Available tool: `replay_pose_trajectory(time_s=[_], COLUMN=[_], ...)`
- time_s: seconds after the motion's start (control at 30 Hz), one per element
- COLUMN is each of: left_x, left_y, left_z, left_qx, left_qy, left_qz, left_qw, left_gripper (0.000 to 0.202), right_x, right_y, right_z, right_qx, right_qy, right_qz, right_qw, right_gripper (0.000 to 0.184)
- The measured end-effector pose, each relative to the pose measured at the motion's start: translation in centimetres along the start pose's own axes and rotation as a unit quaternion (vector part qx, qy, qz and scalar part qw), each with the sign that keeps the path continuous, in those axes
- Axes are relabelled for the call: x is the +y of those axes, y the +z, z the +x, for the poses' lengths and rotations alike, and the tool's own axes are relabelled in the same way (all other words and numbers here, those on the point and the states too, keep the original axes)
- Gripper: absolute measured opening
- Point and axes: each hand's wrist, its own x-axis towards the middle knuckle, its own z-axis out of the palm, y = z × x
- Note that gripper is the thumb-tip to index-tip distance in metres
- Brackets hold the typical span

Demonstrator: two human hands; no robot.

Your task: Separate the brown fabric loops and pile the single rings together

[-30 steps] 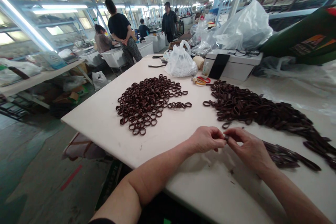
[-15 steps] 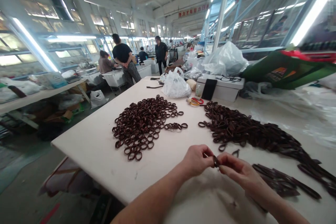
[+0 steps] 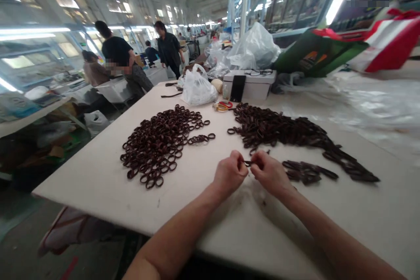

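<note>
Between my two hands is a small dark brown loop [image 3: 248, 163], mostly covered by fingers. My left hand [image 3: 230, 170] pinches one side of it, closed. My right hand [image 3: 267, 171] grips the other side, its fingers also closed. On the left of the white table [image 3: 183, 203] lies a heap of round brown loops [image 3: 154, 140], with a short row of loops [image 3: 201, 139] beside it. A long pile of flatter brown loops [image 3: 278, 127] spreads to the right. Near my right wrist sits a smaller bunch of flat brown strips [image 3: 306, 171].
Scissors with red and yellow handles [image 3: 223, 106] lie at the back, near a white plastic bag [image 3: 198, 87]. Behind them stand a white box [image 3: 259, 85] with a dark phone-like slab [image 3: 238, 89] against it and a green bag [image 3: 315, 54]. Several people are beyond the table.
The view has turned to the right. Both hands still hold the small loop, now stretched between them with the hands slightly apart. One standing person in black has leaned forward.
</note>
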Motion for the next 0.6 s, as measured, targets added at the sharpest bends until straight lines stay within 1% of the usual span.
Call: replay_pose_trajectory(time_s=[0.07,0.13,0.27,0.43,0.53,0.6], left_x=[-0.1,-0.3,-0.7,-1.0,-1.1,-1.2], left_y=[0.1,0.3,0.3,0.0,0.3,0.7], left_z=[0.1,0.2,0.4,0.5,0.3,0.2], left_qx=[0.009,0.01,0.014,0.016,0.006,-0.001], left_qy=[0.018,0.024,0.013,0.011,0.021,0.025], left_qz=[0.027,0.034,0.005,-0.025,-0.034,-0.046], left_qw=[0.999,0.999,1.0,1.0,0.999,0.999], left_gripper=[0.007,0.007,0.009,0.01,0.01,0.011], right_x=[0.1,0.3,0.2,0.4,0.7,0.8], right_y=[0.2,0.3,0.3,0.4,0.6,0.9], right_z=[0.1,0.1,0.0,0.0,0.0,0.0], right_qx=[-0.005,-0.02,-0.046,-0.063,-0.066,-0.07], right_qy=[0.02,0.035,0.043,0.053,0.059,0.056], right_qz=[0.013,0.033,0.102,0.194,0.225,0.227], right_qw=[1.0,0.999,0.993,0.977,0.97,0.97], right_gripper=[0.02,0.026,0.022,0.015,0.015,0.017])
